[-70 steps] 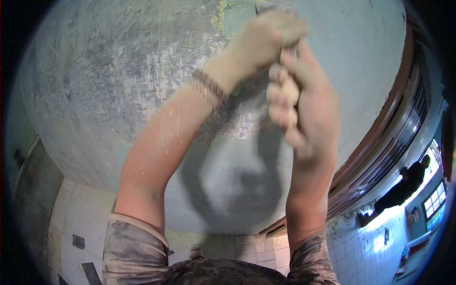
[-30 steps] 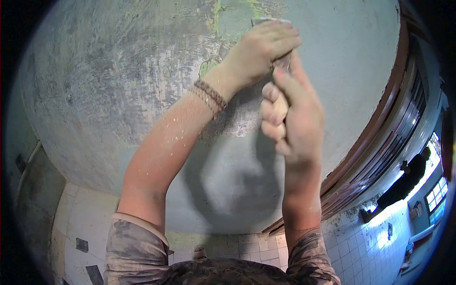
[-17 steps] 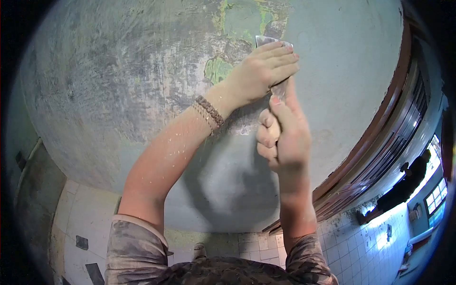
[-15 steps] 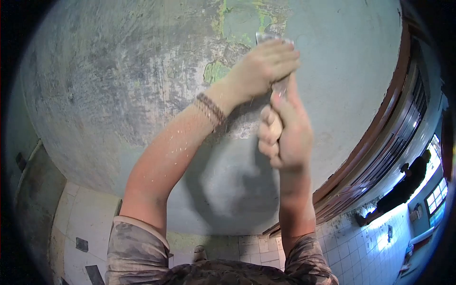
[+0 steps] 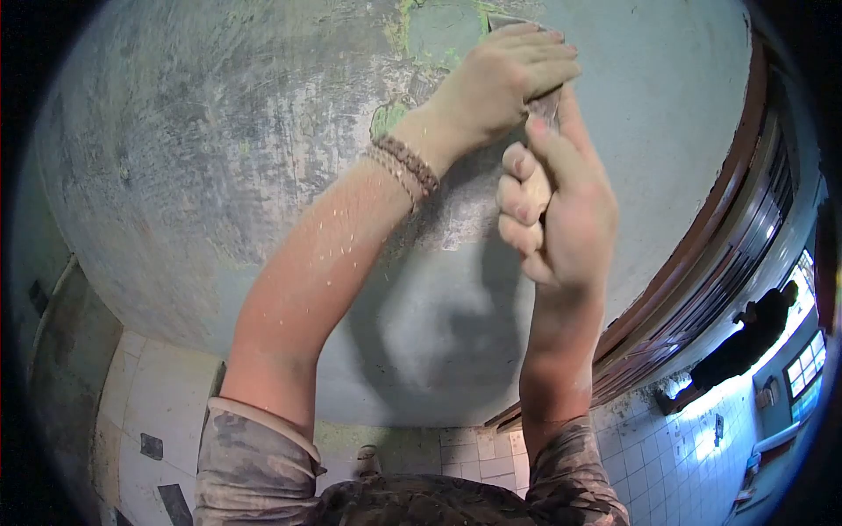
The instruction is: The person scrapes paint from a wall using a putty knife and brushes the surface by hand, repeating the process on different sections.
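A metal scraper is held up against the wall, its blade edge showing just above my left hand. My right hand is wrapped round its pale handle, the thumb pointing up along it. Over the blade lies my left hand, its fingers together and pressing the metal toward the wall. A braided bracelet circles my left wrist. Grey, scraped plaster spreads to the left, and a green patch shows beside my left wrist. Smooth grey-green paint covers the right side. Pale flecks dot my left forearm.
Brown bars and a frame run along the right side of the wall. Farther right, a person in dark clothes is near a bright window. Dark flat pieces lie on the tiled floor at lower left.
Both hands and the scraper have moved up and to the right along the wall. My grip on the scraper looks the same.
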`<state>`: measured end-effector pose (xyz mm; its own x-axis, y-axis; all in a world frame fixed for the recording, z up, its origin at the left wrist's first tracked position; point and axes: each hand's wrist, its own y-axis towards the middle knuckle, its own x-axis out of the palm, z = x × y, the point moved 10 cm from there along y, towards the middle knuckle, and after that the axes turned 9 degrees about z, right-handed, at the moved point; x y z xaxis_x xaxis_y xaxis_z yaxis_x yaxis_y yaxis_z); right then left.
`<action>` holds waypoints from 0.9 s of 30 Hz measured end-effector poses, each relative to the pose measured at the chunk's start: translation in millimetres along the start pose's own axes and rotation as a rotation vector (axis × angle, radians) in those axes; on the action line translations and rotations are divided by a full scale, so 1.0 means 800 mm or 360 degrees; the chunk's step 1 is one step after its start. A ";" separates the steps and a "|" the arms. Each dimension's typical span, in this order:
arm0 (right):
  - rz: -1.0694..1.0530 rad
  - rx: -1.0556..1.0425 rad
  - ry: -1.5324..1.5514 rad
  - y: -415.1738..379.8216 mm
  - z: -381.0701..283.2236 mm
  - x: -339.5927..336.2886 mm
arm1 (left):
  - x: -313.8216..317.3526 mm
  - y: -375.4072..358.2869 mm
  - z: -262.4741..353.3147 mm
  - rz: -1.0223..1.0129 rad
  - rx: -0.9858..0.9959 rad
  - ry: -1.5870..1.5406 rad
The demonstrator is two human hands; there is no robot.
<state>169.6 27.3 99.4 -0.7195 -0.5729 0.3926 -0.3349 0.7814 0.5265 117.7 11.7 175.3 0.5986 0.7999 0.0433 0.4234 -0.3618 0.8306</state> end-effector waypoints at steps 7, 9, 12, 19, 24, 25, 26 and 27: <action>0.0125 0.0095 0.0030 0.000 0.031 -0.020 | 0.009 -0.025 0.000 -0.0017 0.0073 0.0003; 0.0107 0.0027 -0.0007 0.005 0.010 -0.005 | 0.005 -0.004 -0.008 -0.0009 0.0038 -0.0020; 0.0154 0.0077 0.0007 -0.015 0.032 -0.021 | 0.012 -0.040 0.007 -0.0042 0.0004 -0.0049; 0.0141 -0.0014 -0.0063 0.004 -0.016 0.003 | 0.007 0.017 -0.017 -0.0054 -0.0171 -0.0126; 0.0178 0.0109 -0.0135 -0.027 0.021 -0.021 | 0.006 -0.040 0.022 0.0036 -0.0080 -0.0005; 0.0205 0.0164 -0.0152 -0.026 0.026 -0.022 | 0.006 -0.032 0.015 0.0042 -0.0065 0.0006; 0.0180 0.0056 -0.0099 -0.017 0.011 -0.018 | 0.004 -0.018 0.004 0.0126 -0.0054 -0.0031; 0.0183 0.0058 -0.0098 -0.005 -0.003 -0.009 | 0.000 -0.005 -0.003 0.0205 -0.0057 -0.0078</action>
<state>177.9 27.7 96.3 -0.7898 -0.4639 0.4012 -0.2692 0.8500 0.4528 114.5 14.2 172.9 0.6791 0.7235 0.1245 0.3169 -0.4419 0.8392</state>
